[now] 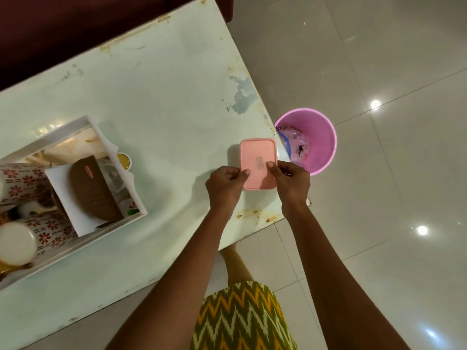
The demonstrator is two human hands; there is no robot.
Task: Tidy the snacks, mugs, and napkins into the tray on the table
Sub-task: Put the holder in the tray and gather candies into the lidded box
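btwn both grips (257, 183), pink box (257, 157)

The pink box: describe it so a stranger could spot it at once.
Start at the pale table and go to its corner by the pink bin on the floor. The pink box lies flat there, held by the left hand and right hand. It is the only pink, rounded rectangle on the table, far from the white tray.

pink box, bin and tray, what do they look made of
Pink box: likely matte plastic, with a moulded raised rim and rounded corners on its lid. Bin: likely plastic, an even pink with a thin smooth wall. Tray: white, thick straight walls, slightly glossy; painted wood or plastic, cannot tell which.
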